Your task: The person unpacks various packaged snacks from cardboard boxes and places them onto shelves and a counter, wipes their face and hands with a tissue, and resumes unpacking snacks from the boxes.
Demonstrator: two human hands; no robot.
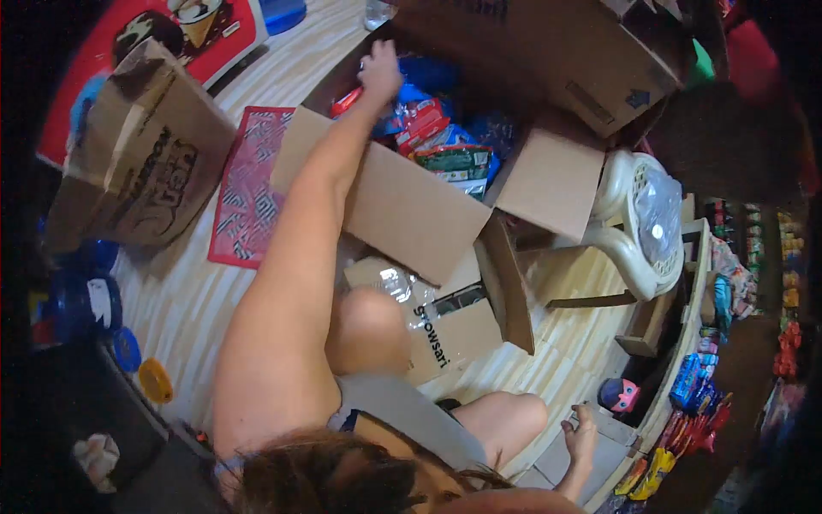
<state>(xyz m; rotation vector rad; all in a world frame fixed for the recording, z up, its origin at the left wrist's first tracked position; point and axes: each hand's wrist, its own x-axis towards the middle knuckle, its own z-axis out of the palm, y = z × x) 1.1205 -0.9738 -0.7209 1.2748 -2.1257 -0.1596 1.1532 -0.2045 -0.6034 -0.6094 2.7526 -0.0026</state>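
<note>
My left arm reaches over an open cardboard box point(411, 214), and my left hand point(381, 70) is at its far left edge, above colourful packets. The fingers are loosely bent and apart, with nothing clearly held. Red packets point(421, 122) and a green packet point(454, 159) lie among blue ones inside the box. At the lower right, my right hand point(580, 439) is raised palm up with fingers apart and empty, near a round pink and dark object point(618, 395).
A brown paper bag point(145, 163) and a pink patterned mat point(250, 184) are at the left. A flattened carton point(454, 338) lies near my knees. A white plastic chair point(638, 223) stands right of the box, before shelves point(681, 343) of small packets. Another large carton point(548, 51) is behind.
</note>
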